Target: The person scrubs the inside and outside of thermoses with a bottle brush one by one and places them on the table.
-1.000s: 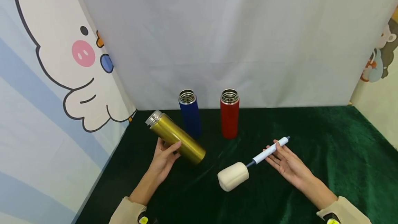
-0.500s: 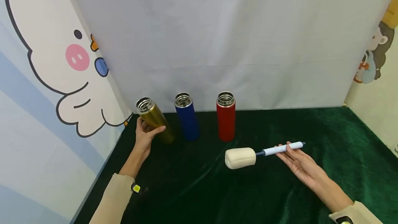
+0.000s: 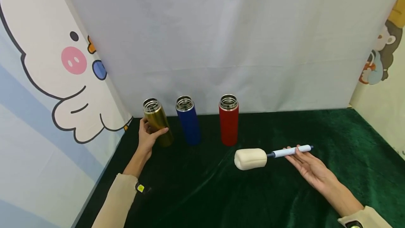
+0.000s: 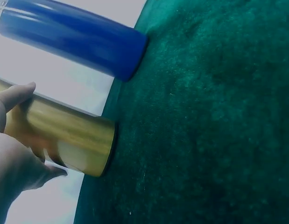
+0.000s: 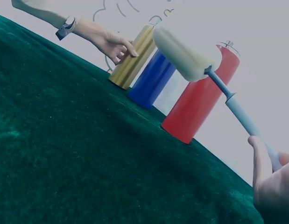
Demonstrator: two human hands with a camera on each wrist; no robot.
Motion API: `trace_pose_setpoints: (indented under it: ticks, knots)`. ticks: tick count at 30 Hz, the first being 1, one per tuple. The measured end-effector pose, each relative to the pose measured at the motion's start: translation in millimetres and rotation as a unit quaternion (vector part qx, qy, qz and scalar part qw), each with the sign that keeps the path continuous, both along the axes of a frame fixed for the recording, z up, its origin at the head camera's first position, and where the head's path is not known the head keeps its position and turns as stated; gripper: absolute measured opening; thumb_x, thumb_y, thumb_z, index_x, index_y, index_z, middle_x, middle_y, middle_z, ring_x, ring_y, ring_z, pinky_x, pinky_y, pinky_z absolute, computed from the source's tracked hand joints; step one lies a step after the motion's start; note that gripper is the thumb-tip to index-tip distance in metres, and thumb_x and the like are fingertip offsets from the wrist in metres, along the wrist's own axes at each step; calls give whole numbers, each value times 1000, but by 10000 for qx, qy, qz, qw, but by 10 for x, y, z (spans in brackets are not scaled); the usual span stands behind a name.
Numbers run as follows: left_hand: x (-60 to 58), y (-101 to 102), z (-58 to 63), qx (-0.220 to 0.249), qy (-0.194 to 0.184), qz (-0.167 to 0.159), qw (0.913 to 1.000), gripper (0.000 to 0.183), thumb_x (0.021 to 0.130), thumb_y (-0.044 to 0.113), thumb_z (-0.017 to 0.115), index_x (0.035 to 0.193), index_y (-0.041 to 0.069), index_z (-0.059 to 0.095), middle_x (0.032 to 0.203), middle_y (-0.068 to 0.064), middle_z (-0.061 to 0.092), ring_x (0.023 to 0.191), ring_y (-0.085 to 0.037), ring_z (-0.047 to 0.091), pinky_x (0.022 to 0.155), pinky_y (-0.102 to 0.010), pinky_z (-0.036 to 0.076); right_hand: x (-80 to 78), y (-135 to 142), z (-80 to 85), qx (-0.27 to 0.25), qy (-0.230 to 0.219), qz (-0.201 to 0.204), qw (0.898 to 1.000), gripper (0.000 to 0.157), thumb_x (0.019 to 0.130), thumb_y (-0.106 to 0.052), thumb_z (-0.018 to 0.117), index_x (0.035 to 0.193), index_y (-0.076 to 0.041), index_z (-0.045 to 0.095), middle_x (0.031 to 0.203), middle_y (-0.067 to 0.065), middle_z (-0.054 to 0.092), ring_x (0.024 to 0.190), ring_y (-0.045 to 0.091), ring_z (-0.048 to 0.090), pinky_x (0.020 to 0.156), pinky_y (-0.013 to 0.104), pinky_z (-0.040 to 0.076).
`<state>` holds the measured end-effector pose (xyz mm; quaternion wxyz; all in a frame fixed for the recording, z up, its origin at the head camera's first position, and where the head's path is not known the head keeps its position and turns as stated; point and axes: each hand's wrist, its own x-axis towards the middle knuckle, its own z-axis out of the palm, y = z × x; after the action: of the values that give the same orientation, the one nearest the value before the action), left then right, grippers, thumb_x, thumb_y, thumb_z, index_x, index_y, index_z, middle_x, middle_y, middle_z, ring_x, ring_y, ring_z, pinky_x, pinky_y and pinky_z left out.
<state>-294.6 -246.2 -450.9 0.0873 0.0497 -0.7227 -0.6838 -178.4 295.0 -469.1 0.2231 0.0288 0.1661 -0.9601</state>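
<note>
A gold thermos bottle point(image 3: 160, 124) stands uncapped on the cloth at the left of a row. My left hand point(image 3: 148, 139) grips it around its middle, thumb on the near side. In the left wrist view the bottle's base point(image 4: 100, 147) meets the green cloth. My right hand point(image 3: 311, 171) pinches the pale handle point(image 3: 292, 151) of a sponge bottle brush between thumb and fingers. Its cream sponge head point(image 3: 250, 159) points left, held above the table. Beside the gold bottle stand an open blue bottle point(image 3: 190, 126) and an open red bottle point(image 3: 229, 126).
Dark green plush cloth point(image 3: 202, 192) covers the table. A pale grey curtain point(image 3: 202, 38) hangs directly behind the bottles. At the left, a wall hanging point(image 3: 41, 122) with a cartoon animal runs along the table's edge.
My left hand has carried the tilted gold bottle left and back, and it now stands upright beside the blue one. The brush in my right hand has moved right and turned nearly level.
</note>
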Motion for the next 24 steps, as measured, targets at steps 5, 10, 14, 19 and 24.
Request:
trace_pose_setpoints:
  ticks: [5,10,14,19,24]
  knots:
    - [87,-29,3,-298,26,-39,9995,84,89,12,79,154,14,26,156,-15,39,145,-28,37,126,-49,25,-12,-18,34,52,-56,-41,10000,20,110,-4,34,117,-6,52,120,24,69,114,32,70,109,42,51]
    - [398,-28,-52,-315,-148,300,9989,78,92,13,76,153,7,28,157,-17,36,148,-31,30,126,-50,23,2,3,39,216,-49,-93,9997,20,110,-5,35,117,-7,53,120,21,70,114,31,71,108,41,52]
    - [677,78,-84,-283,-482,-150,9983,67,96,10,70,150,6,32,152,-17,42,142,-28,38,119,-44,32,10,63,39,168,127,-13,9998,25,111,-7,32,114,-5,57,120,21,70,115,30,70,106,41,53]
    - [778,288,-47,-521,-424,-1306,9891,76,97,10,69,160,15,25,161,-16,39,149,-29,37,121,-51,34,18,107,52,61,165,-4,9998,25,111,-10,32,116,-6,56,122,21,70,117,30,70,107,41,52]
    - [619,506,-5,-673,-325,-1834,9802,95,96,14,72,165,22,8,172,-12,18,159,-31,18,127,-52,24,31,114,63,-70,140,-54,9999,23,111,-12,32,115,-7,54,122,19,71,118,29,70,108,41,51]
